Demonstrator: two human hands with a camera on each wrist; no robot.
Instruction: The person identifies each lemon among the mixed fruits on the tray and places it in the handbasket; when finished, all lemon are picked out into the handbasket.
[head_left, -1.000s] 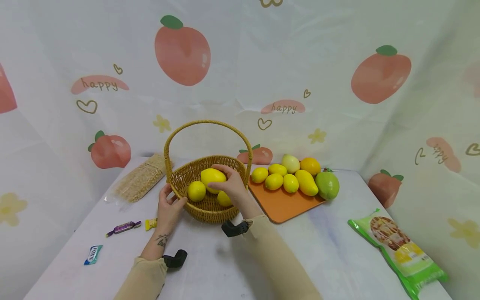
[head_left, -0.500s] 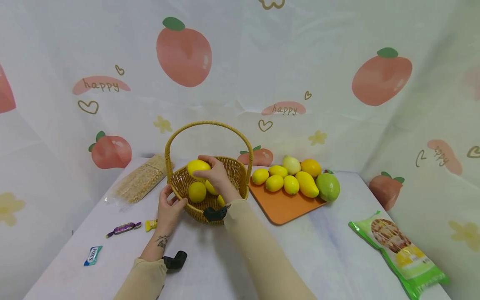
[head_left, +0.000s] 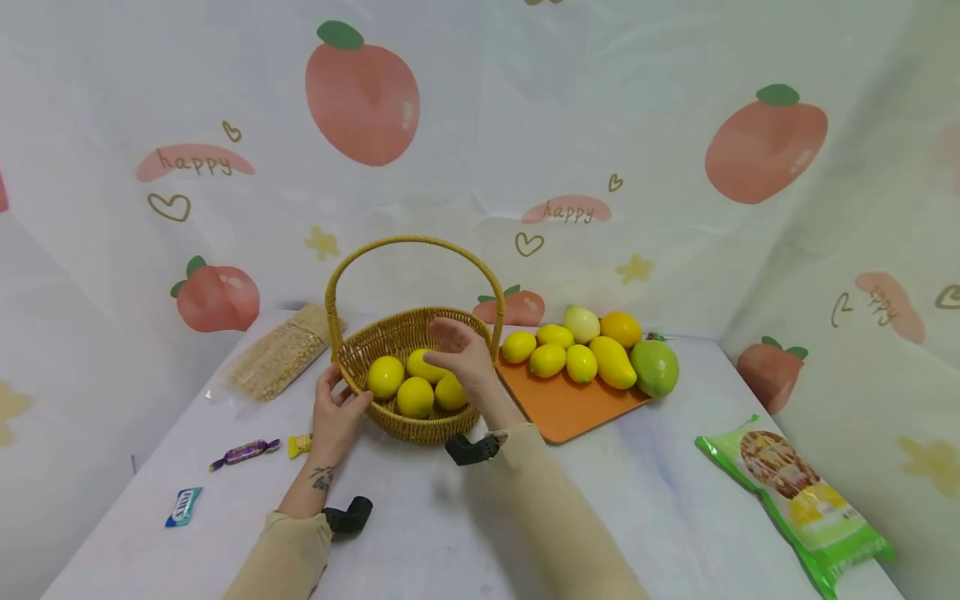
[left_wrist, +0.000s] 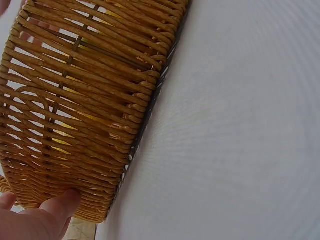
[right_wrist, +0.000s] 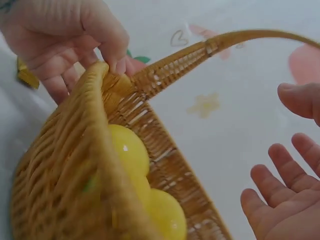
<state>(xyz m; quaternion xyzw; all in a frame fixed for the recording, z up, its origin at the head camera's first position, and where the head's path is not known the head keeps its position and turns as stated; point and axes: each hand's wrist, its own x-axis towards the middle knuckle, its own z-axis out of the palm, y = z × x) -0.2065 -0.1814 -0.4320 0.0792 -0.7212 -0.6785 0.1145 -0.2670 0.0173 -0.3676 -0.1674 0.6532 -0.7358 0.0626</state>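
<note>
A wicker basket (head_left: 405, 327) with a tall handle stands mid-table and holds several yellow fruits (head_left: 415, 397). My left hand (head_left: 336, 410) grips its near-left rim, fingers curled over the edge beside the handle base; the right wrist view shows this left hand (right_wrist: 65, 45) on the basket (right_wrist: 75, 165). In the left wrist view the thumb (left_wrist: 50, 215) lies against the basket's woven wall (left_wrist: 85, 100). My right hand (head_left: 463, 354) hovers open over the basket's right side and holds nothing. Its fingers (right_wrist: 280, 192) are spread above the yellow fruits (right_wrist: 129, 150).
An orange board (head_left: 570, 408) right of the basket carries lemons, a yellow mango (head_left: 611, 364), a green fruit (head_left: 655, 368) and an orange (head_left: 621, 330). A bag of nuts (head_left: 281, 358), wrapped candies (head_left: 243, 454), a blue gum pack (head_left: 183, 507) lie left; a green snack packet (head_left: 798, 500) right.
My right hand set the large yellow fruit down among the others in the basket, let go, and now hovers open. The left hand stayed on the rim.
</note>
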